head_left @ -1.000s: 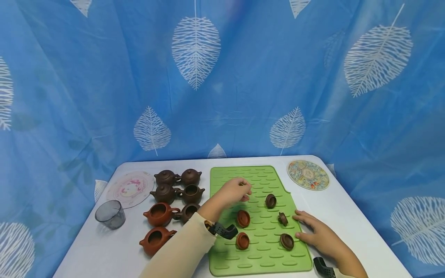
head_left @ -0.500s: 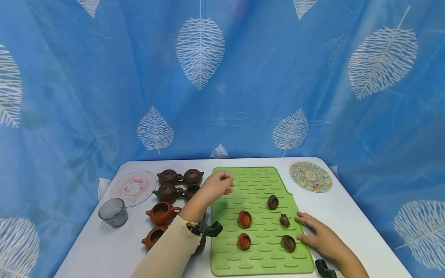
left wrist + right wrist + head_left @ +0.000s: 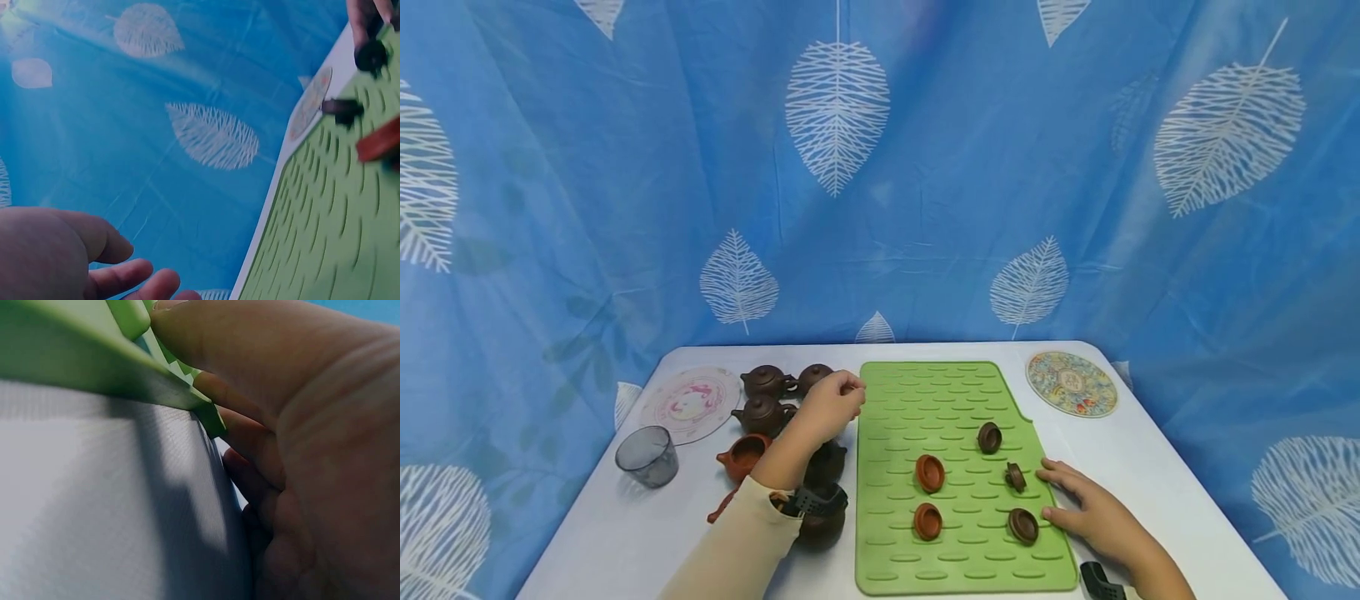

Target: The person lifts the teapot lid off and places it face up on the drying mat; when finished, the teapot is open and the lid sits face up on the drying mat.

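My left hand [image 3: 829,407] hovers over the dark brown teapots, its fingers loosely bent and, in the left wrist view, nothing between them. Lidded dark teapots [image 3: 765,381] stand at the back beside it. A reddish teapot [image 3: 743,457] without a lid is just left of my forearm, which hides much of the other pots. My right hand [image 3: 1093,512] rests along the right edge of the green mat [image 3: 940,392], thumb and fingertips touching it. Near those fingertips lie dark lids [image 3: 1023,526]; red lids [image 3: 929,473] lie closer to the mat's middle.
A grey see-through cup [image 3: 647,457] stands at the left, before a pink-patterned round mat [image 3: 691,404]. A colourful round mat [image 3: 1071,383] lies at the back right of the white table [image 3: 587,542]. A blue leaf-print curtain [image 3: 910,167] hangs behind.
My left hand has moved left from over the green mat to above the teapots. My right hand stays at the mat's edge. The view has shifted slightly.
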`<state>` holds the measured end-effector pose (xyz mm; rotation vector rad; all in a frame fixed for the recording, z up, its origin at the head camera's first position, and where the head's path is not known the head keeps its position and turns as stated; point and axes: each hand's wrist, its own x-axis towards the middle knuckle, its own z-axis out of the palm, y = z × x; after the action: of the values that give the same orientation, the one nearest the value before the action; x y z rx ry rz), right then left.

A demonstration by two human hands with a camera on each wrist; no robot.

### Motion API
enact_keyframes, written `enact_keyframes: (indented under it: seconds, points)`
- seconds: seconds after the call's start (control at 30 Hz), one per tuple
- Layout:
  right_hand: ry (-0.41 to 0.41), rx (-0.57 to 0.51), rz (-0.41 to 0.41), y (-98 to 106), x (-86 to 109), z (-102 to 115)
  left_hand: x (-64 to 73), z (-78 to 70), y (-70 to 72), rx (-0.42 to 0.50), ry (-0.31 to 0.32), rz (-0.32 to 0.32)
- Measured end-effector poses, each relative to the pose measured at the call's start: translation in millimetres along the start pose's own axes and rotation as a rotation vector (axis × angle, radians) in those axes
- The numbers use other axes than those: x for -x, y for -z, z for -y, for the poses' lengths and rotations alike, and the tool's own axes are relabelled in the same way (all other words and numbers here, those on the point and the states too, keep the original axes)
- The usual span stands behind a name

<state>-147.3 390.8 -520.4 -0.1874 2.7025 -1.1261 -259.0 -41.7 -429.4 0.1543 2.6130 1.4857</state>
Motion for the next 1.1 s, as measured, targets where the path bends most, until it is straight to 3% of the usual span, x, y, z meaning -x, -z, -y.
enact_keyframes:
  seconds: [0.23,0.5,0.7,0.9,1.1]
  points:
    - [-0.008,0.010,0.013,-3.2,-0.2,0.1,5.6,15.0,27.9,-0.170,0.034,-0.086]
    - [-0.009,0.013,0.010,0.0,0.2,-0.5,3.9,33.4,59.2,-0.243,0.029,-0.156]
    - [-0.027,0.004,0.014,1.2,1.9,-0.9,1.8,45.8,79.3,-0.349,0.013,-0.212]
    - [-0.017,0.003,0.013,0.2,0.6,-1.3,0.5,62.7,94.9,-0.441,0.049,-0.211]
    - [-0.015,0.002,0.019,1.1,-0.2,-0.6,2.9,83.6,102.4,-0.424,0.062,-0.178]
